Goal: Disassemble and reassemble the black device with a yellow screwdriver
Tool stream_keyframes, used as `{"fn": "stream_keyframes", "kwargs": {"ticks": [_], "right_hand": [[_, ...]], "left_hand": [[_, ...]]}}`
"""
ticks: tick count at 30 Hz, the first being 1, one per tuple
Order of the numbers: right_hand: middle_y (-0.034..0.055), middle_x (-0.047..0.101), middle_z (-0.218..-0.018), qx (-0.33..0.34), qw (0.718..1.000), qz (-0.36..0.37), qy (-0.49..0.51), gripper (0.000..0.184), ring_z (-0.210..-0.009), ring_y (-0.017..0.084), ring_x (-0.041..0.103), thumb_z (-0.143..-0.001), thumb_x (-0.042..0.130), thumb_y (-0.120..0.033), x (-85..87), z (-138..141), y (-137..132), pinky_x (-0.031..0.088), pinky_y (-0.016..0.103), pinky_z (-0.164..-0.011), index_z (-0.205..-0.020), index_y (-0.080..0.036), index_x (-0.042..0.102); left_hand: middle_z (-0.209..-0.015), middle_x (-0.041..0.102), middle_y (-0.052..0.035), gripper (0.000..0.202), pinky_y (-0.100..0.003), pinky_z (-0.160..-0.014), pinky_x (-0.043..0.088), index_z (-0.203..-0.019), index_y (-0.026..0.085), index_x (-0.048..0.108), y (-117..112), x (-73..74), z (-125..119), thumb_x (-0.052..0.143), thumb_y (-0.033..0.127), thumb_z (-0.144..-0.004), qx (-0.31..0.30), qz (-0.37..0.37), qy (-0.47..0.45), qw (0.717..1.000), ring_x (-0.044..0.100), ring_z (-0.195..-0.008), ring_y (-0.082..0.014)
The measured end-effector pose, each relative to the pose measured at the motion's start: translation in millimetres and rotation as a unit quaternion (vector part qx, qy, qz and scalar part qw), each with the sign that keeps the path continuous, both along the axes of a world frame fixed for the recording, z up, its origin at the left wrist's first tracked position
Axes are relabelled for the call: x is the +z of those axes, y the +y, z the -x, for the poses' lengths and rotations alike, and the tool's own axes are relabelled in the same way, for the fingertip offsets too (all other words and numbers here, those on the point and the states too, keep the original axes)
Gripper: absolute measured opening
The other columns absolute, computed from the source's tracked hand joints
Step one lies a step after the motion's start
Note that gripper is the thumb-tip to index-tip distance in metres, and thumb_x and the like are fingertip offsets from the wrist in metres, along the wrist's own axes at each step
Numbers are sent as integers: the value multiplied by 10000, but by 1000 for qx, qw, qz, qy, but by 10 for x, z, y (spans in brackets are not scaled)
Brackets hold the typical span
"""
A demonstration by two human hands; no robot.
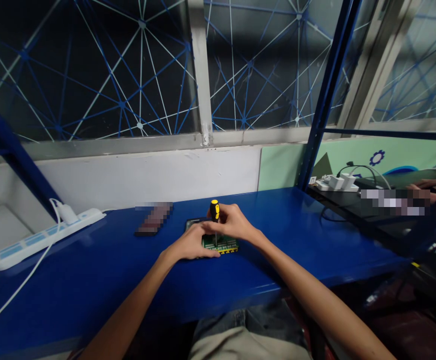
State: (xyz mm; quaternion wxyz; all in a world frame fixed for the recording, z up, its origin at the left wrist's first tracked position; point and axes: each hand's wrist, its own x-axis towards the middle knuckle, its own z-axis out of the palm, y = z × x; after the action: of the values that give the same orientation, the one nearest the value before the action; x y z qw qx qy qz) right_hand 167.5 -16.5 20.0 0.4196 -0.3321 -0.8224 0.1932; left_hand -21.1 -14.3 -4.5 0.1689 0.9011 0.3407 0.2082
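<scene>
A green circuit board (228, 243) with a row of yellow parts along its near edge lies on the blue table. Upright over it stands a screwdriver (215, 212) with a yellow and black handle, its shaft pointing down at the board. My right hand (233, 220) has its fingers closed round the handle. On the board's left side rests my left hand (195, 242), thumb along the near edge and fingers over the top, gripping it. A dark flat object (192, 222) shows partly behind my left hand; the rest of it is hidden.
A white power strip (48, 239) with a plugged-in cable lies at the left. A blurred-out dark flat thing (153, 220) sits left of the board. Blue shelf posts (326, 85) rise at both sides. At the right, another person's hand (430, 187) is over a dark table beside white chargers (340, 182).
</scene>
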Motion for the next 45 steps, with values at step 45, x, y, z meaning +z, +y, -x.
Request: {"fn": "stream_keyframes", "kwargs": {"ticks": [45], "right_hand": [[-28, 551, -608, -8, 1000, 19, 20, 290, -533, 100, 456, -815, 640, -430, -15, 0, 37, 319, 235, -512, -879, -147, 626]], "left_hand": [[-894, 764, -52, 152, -329, -822, 496, -850, 168, 774, -11, 114, -23, 681, 274, -792, 20, 80, -136, 987, 692, -880, -253]]}}
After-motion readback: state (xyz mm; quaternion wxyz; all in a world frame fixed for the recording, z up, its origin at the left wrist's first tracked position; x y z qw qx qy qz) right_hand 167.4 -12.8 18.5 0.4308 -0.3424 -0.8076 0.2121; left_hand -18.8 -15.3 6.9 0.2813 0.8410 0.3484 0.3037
